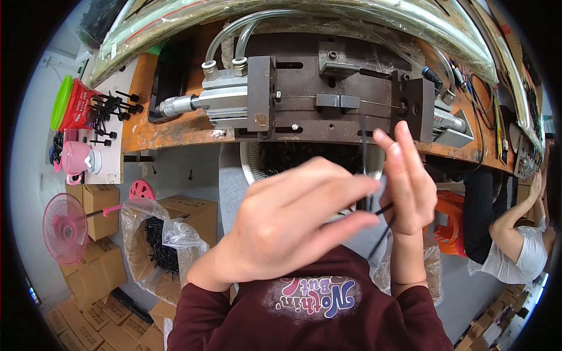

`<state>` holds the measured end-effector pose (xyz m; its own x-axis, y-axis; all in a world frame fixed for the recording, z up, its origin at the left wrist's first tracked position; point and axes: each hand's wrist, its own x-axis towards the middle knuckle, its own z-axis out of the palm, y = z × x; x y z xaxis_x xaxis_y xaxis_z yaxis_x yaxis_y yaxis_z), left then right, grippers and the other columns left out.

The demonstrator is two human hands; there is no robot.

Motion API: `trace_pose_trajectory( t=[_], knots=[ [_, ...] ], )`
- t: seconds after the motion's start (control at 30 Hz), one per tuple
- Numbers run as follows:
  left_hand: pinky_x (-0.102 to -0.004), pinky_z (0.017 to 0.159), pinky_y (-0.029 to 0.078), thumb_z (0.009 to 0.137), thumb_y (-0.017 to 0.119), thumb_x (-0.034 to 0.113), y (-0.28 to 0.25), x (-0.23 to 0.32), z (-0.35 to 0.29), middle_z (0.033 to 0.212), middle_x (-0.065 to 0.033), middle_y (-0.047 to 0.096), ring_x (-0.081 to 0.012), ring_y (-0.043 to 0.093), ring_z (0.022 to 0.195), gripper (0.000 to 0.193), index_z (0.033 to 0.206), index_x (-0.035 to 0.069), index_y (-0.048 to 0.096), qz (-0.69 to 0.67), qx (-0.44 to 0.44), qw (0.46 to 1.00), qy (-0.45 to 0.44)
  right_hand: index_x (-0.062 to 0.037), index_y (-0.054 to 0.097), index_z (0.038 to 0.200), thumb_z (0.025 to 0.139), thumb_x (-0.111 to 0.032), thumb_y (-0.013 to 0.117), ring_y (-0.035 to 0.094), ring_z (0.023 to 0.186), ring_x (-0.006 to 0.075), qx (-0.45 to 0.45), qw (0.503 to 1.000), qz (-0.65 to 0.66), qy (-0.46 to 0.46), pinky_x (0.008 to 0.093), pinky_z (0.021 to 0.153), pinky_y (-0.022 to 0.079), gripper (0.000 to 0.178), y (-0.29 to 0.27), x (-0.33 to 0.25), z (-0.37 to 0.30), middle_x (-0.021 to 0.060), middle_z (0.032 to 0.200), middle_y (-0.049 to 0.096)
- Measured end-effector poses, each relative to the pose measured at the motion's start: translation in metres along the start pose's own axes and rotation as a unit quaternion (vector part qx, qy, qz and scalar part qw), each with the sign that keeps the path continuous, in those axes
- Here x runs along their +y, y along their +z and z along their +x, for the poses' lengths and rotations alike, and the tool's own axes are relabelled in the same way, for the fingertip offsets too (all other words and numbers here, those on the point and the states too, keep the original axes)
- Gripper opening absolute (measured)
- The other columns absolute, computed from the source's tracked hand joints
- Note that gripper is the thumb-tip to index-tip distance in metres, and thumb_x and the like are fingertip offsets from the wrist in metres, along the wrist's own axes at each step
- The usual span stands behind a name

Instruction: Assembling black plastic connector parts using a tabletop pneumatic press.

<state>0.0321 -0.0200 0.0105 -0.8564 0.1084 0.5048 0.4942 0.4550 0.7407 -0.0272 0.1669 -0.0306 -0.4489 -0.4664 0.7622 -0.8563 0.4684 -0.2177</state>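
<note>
Head view, L hand: left hand point(293, 216), back to cam, fingers + thumb reaching R toward the other hand; thumb and forefinger tips apart. Grip: dark bits show by tips, but blurred; can't tell if pinched.
Head view, R hand: right hand point(411, 196) raised, fingers up, just beside L fingertips. Grip: black strip crosses by palm; can't tell if held or only touching.
Strips: thin black strips point(384, 209), approx. between both hands, over the lap; part hidden, motion-blurred, count unclear.
Basket: white basket point(252, 161) w/ dark pieces, below bench edge, behind hands in view.
Fixture: dark metal base plate point(298, 88) on wooden bench point(136, 126); small grey metal block point(338, 102) mid-plate, thin rod either side.
Cylinders: left pneumatic cylinder point(225, 100) w/ clear hoses point(221, 41); right pneumatic cylinder point(449, 121) at far end.
Bench L: black plastic parts point(111, 108) in a loose heap; pink cup point(76, 157) nearby.
Floor L: clear plastic bag point(137, 219) of black pieces by carton point(190, 213); pink fan point(64, 228), stacked cartons.
Floor R: orange stool point(449, 225); co-worker point(521, 251) in white top, well apart.
</note>
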Motion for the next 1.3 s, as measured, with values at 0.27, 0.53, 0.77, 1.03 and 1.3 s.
trace_pose_trajectory(
  t=[0.27,0.53,0.77,1.03,1.3],
  knots=[
    [-0.0332,0.073,0.054,0.071,0.076,0.012,0.025,-0.036,-0.001,0.109,-0.0122,0.067,-0.0255,0.066,0.083,0.025,0.092,0.001,0.068,0.210,0.023,0.976,0.053,-0.0003,0.053,0.074,0.103,-0.038,0.032,0.048,0.045,0.0110,0.030,0.808,0.458,0.370,0.0224,0.047,0.041,0.052,-0.026,-0.023,-0.017,0.0191,0.072,0.065],
    [-0.0305,0.075,0.055,0.071,0.075,0.015,0.025,-0.037,0.010,0.114,-0.0103,0.067,-0.0213,0.068,0.080,0.021,0.087,0.003,0.069,0.318,-0.006,0.946,0.058,-0.0002,0.050,0.076,0.103,-0.030,0.034,0.041,0.043,0.0094,0.079,0.674,0.558,0.478,0.0220,0.044,0.033,0.043,-0.021,-0.031,-0.007,0.0068,0.057,0.049],
    [-0.0272,0.066,0.053,0.071,0.076,0.016,0.023,-0.036,0.009,0.113,-0.0084,0.067,-0.0184,0.067,0.075,0.022,0.089,0.004,0.069,0.308,-0.026,0.951,0.034,0.0038,0.052,0.090,0.103,-0.045,0.020,0.055,0.056,0.0178,0.049,0.669,0.610,0.421,0.0269,0.052,0.043,0.060,-0.018,-0.024,-0.020,0.0185,0.077,0.060],
    [-0.0269,0.061,0.055,0.068,0.073,0.012,0.021,-0.010,-0.004,0.098,-0.0062,0.069,-0.0196,0.068,0.078,0.032,0.099,0.006,0.071,0.002,-0.049,0.990,0.131,0.0061,0.020,0.146,0.101,-0.049,0.024,0.045,0.129,0.0362,0.021,0.664,0.609,0.433,0.0418,0.108,0.034,0.071,-0.007,-0.040,0.003,0.0297,0.135,0.045],
    [-0.0277,0.061,0.055,0.063,0.077,0.002,0.015,-0.010,-0.008,0.088,-0.0064,0.065,-0.0212,0.067,0.074,0.032,0.094,0.004,0.071,0.032,0.041,0.997,0.053,0.0033,0.037,0.137,0.103,-0.039,0.030,0.058,0.067,0.0138,0.026,0.725,0.508,0.465,0.0247,0.063,0.047,0.055,-0.004,-0.038,0.001,0.0156,0.092,0.063]
  ],
)
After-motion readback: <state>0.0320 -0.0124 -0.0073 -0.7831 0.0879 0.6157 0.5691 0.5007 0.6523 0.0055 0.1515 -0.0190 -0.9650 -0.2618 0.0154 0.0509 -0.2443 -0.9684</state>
